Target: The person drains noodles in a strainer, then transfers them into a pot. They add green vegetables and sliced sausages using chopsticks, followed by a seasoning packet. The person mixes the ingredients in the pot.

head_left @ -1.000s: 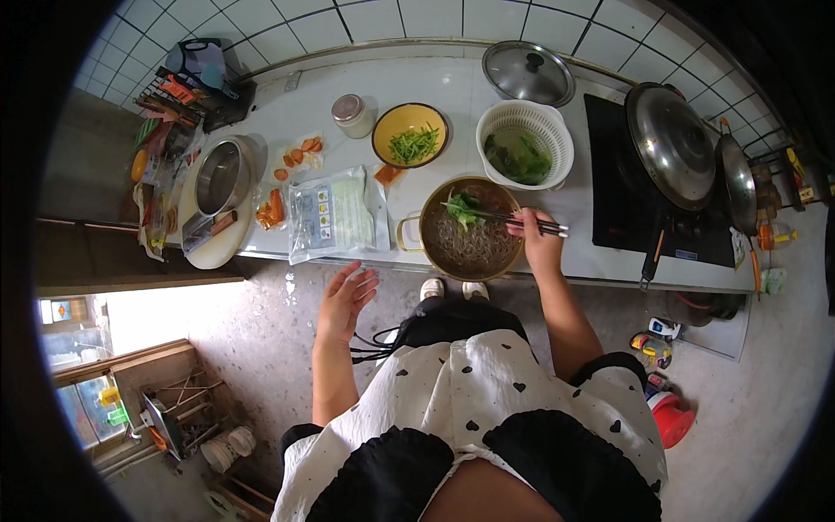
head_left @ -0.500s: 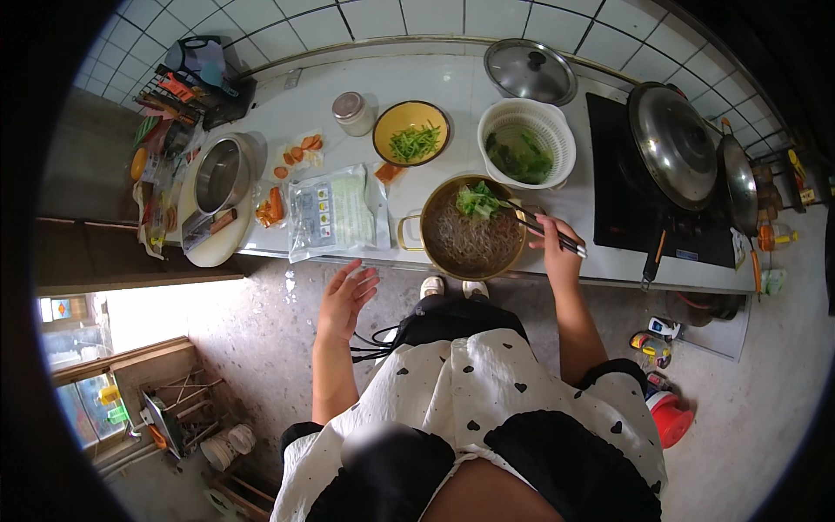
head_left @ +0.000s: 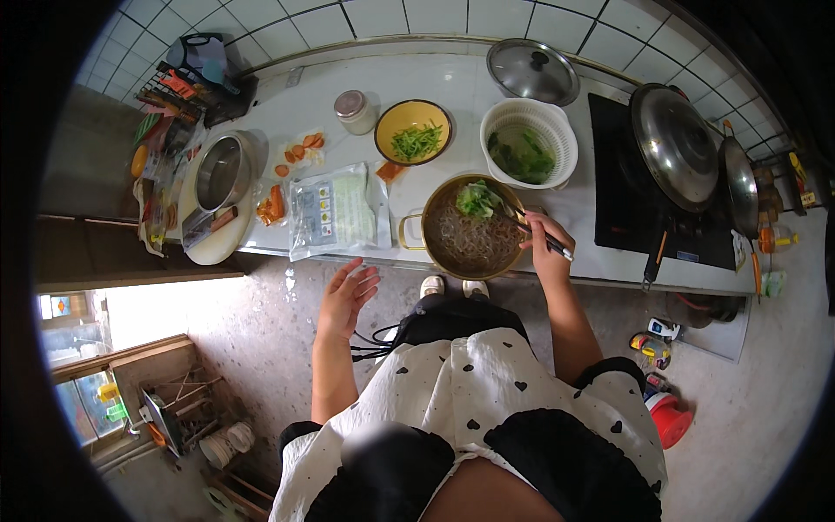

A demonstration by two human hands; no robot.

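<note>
A pair of dark chopsticks point(head_left: 557, 244) is held in my right hand point(head_left: 550, 248), over the right rim of a gold-coloured pot point(head_left: 426, 228). Their tips reach the green leafy vegetables point(head_left: 477, 201) lying on top of translucent brown noodles point(head_left: 470, 239) in the pot. My left hand point(head_left: 346, 296) hangs in front of the counter edge with fingers apart and holds nothing. Nearest to it on the counter lies a clear plastic package point(head_left: 335, 209). Behind the pot stands a white strainer basket point(head_left: 564, 143) with more green leaves point(head_left: 522, 158) in it.
A yellow bowl point(head_left: 413, 109) with chopped green pieces and a lidded jar point(head_left: 354, 113) stand further back. On the right a lidded pan point(head_left: 674, 148) sits on a black cooktop point(head_left: 617, 217). A steel pot point(head_left: 222, 174) and a cleaver point(head_left: 204, 233) rest on a board at left.
My right hand has shifted slightly down and left over the pot's rim, and the chopsticks lie at a changed angle. The greens sit slightly lower and closer together; my left hand stays put.
</note>
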